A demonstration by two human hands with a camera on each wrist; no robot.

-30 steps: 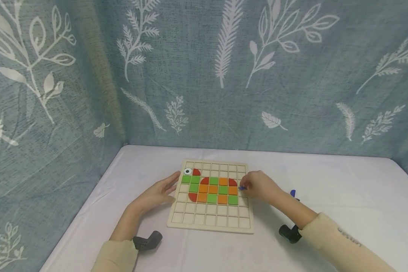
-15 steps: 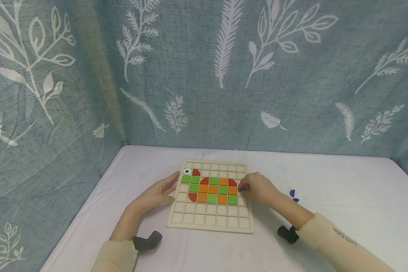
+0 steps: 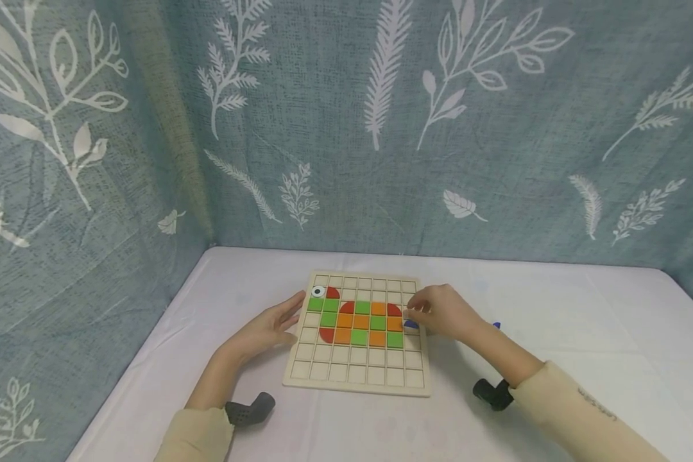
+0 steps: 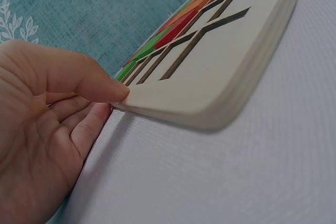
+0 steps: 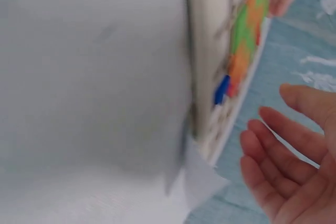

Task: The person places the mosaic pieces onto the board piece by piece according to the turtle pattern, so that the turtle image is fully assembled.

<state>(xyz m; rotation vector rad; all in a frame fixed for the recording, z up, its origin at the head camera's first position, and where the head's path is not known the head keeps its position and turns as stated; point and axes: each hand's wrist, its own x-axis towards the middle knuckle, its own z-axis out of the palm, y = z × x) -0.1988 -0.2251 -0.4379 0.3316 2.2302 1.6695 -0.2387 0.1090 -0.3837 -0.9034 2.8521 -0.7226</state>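
Observation:
A square wooden grid board bears green, orange and red tiles and a round eye tile. At its left edge rests my left hand; in the left wrist view the thumb touches the rim close to a corner. A blue piece with a curved edge lies in the cell right of the orange tile at the row's end. Just above it is my right hand, its fingers off the piece. The right wrist view has these fingers loosely bent and holding nothing, apart from the blue piece.
Another blue piece peeks out from behind the right forearm on the white cloth. Dark devices sit at the left wrist and right wrist. A patterned blue-green curtain hangs behind and to the left of the table.
The right hand had the blue piece between its fingers at the board's right side; it has let go and risen slightly, and the piece lies on the board. The left hand has not moved.

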